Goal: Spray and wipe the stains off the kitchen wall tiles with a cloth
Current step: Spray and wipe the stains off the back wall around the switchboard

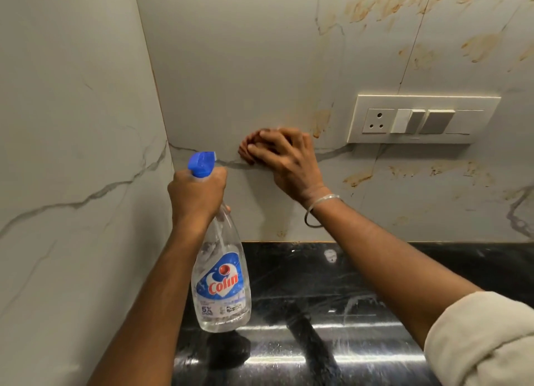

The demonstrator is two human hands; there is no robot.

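My left hand (196,196) grips the neck of a clear spray bottle (221,287) with a blue trigger head (202,163) and a blue "Colin" label, held upright in front of the wall corner. My right hand (286,160) is pressed flat on the marbled wall tile (237,67), over a reddish-brown cloth (246,151) that shows only past my fingertips. Orange-brown stains mark the tiles: a streak just right of my hand (320,122), smears under the switch plate (358,178) and patches at the top right (479,48).
A cream switch and socket plate (422,119) is set in the wall right of my right hand. A glossy black counter (332,307) runs below, with a small white spot (329,254) near the wall. A second tiled wall (72,154) closes the left side.
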